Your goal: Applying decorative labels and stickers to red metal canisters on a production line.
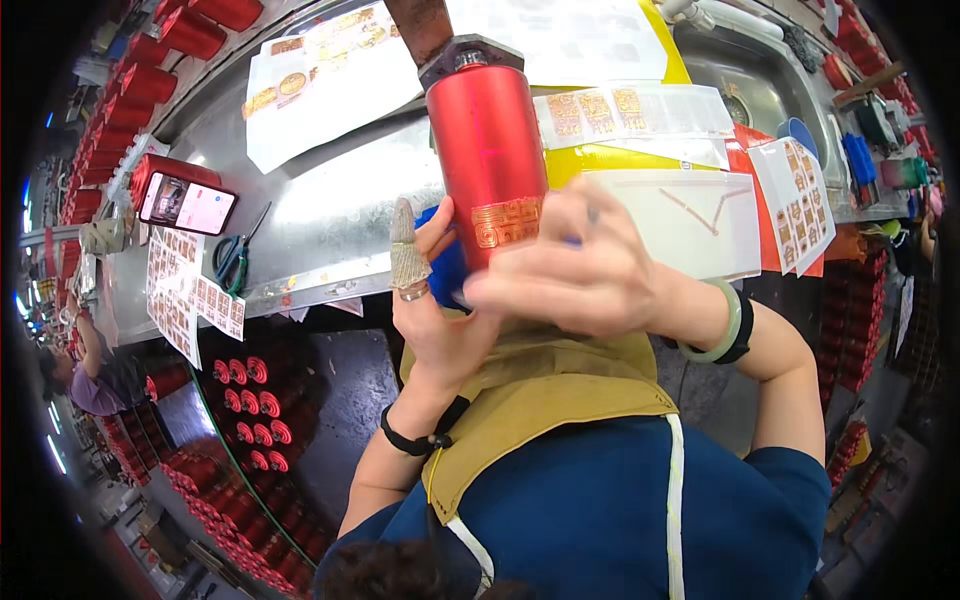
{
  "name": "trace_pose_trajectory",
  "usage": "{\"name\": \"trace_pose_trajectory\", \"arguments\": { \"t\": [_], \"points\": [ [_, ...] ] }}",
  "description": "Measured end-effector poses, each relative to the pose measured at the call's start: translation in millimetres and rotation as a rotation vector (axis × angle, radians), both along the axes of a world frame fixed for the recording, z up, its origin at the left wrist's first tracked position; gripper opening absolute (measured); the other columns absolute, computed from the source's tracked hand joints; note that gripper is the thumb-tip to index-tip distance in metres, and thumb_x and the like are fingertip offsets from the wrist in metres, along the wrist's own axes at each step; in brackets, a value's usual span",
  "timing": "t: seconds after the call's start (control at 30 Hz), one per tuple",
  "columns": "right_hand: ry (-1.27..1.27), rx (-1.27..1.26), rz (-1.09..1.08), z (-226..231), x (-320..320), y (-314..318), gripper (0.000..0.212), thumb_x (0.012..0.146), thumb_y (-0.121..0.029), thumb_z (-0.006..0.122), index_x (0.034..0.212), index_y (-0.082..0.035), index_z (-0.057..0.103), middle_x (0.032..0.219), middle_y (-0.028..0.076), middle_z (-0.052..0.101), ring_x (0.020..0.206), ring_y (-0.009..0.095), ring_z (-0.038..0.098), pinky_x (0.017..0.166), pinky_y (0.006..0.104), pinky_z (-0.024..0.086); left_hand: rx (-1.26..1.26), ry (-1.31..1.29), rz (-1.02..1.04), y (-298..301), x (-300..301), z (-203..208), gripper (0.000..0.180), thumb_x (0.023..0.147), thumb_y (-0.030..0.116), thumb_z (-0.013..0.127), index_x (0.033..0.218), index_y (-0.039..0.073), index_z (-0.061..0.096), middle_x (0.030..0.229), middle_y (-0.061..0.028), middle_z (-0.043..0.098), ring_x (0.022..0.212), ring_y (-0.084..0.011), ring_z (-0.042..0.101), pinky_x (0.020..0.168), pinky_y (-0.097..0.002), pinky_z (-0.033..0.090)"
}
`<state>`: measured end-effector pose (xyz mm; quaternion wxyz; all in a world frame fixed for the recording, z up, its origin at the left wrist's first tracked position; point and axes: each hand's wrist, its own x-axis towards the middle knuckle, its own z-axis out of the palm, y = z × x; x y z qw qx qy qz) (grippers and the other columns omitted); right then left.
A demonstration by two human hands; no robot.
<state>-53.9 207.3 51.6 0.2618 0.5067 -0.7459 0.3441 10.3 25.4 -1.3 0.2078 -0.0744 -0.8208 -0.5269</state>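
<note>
A red metallic cylinder [485, 140] hangs toward me from a dark metal bracket [470, 55]. Gold patterned decoration [505, 222] sits near its lower end. My left hand [435, 320] is beside that end, two digits raised and apart, one wrapped in a ridged beige cover. My right hand [585, 270] lies across the front of the lower end, fingers bent and smeared by motion; whether anything is pinched in it does not show. Part of the cylinder's end is hidden by the hands. Something blue [445, 245] shows behind my left fingers.
A metal worktop [340, 180] carries sheets of gold stickers [175, 270], dark-handled scissors [232, 258] and a phone [188, 203]. Right of the cylinder lie a sticker strip [690, 108] and a white sheet [650, 240], near a sink [745, 80]. Red cylinders [190, 32] line the left.
</note>
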Motion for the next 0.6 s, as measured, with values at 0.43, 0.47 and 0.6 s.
{"name": "trace_pose_trajectory", "arguments": {
  "t": [0.43, 0.47, 0.6],
  "points": [
    [0.015, 0.054, -0.127, 2.9, -27.6, -1.3, 0.014, 0.083, -0.011, 0.073, 0.097, -0.014, 0.077, 0.098, 0.0, 0.074, 0.082, 0.018, 0.065, 0.081, 0.0324, 0.046, -0.194, 0.034, 0.043, -3.0, -12.5, 10.1, 0.098, 0.07, 0.013, 0.095, 0.15, -0.006, 0.042, 0.135, -0.0198, 0.064, 0.119, -0.032, 0.066, 0.104, -0.0415, 0.05],
    [-0.034, 0.071, 0.035, 11.1, -13.5, -1.9, 0.015, 0.083, -0.013, 0.072, 0.097, -0.014, 0.076, 0.099, 0.0, 0.074, 0.081, 0.018, 0.064, 0.079, 0.0321, 0.046, -0.173, -0.015, 0.001, -6.1, -10.6, 8.4, 0.098, 0.07, 0.012, 0.094, 0.15, -0.006, 0.042, 0.135, -0.0203, 0.064, 0.121, -0.0322, 0.065, 0.106, -0.0413, 0.049],
    [0.015, -0.044, -0.238, 6.2, -68.4, -13.1, 0.014, 0.085, -0.01, 0.073, 0.099, -0.011, 0.073, 0.091, 0.002, 0.071, 0.076, 0.024, 0.062, 0.074, 0.0367, 0.045, -0.105, -0.085, -0.031, -13.5, -8.4, 1.7, 0.103, 0.072, 0.009, 0.091, 0.156, -0.007, 0.033, 0.139, -0.0218, 0.063, 0.127, -0.0333, 0.062, 0.108, -0.0401, 0.047]
  ]
}}
